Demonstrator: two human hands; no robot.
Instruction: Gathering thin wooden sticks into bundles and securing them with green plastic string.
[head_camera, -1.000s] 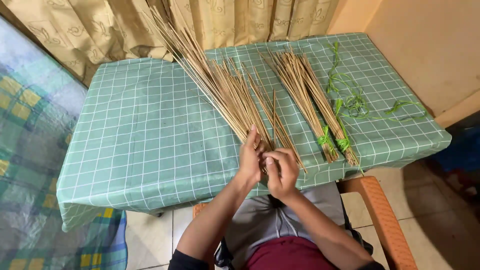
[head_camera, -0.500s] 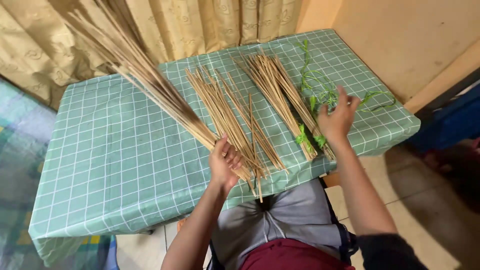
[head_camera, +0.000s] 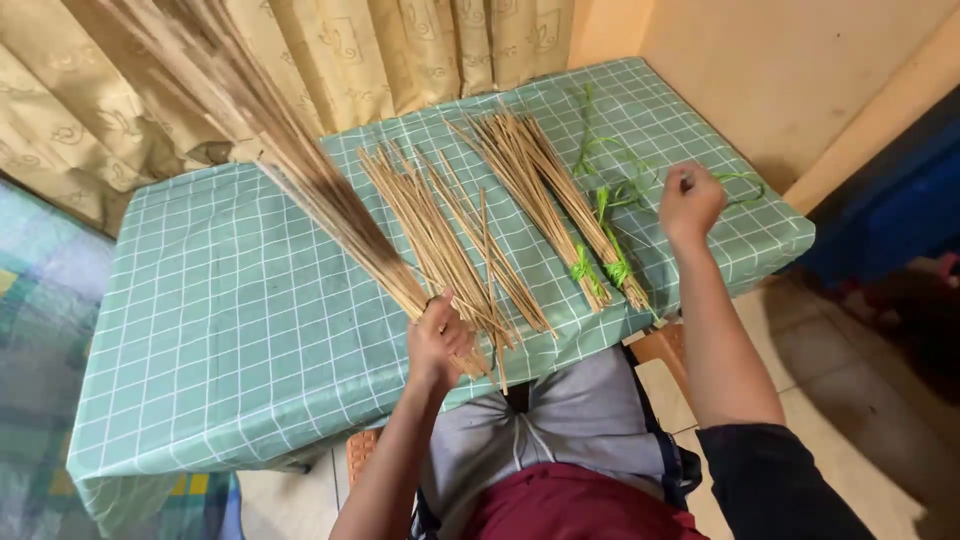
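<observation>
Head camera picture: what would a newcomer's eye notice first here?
First, the long bundle of thin tan sticks, gripped at its lower end by the left hand and raised, blurred, toward the beige curtain. Next, the green checked tablecloth, where loose sticks lie in the middle and two stick bundles tied with green string lie to the right. The right hand is closed on a green string near the far right corner.
</observation>
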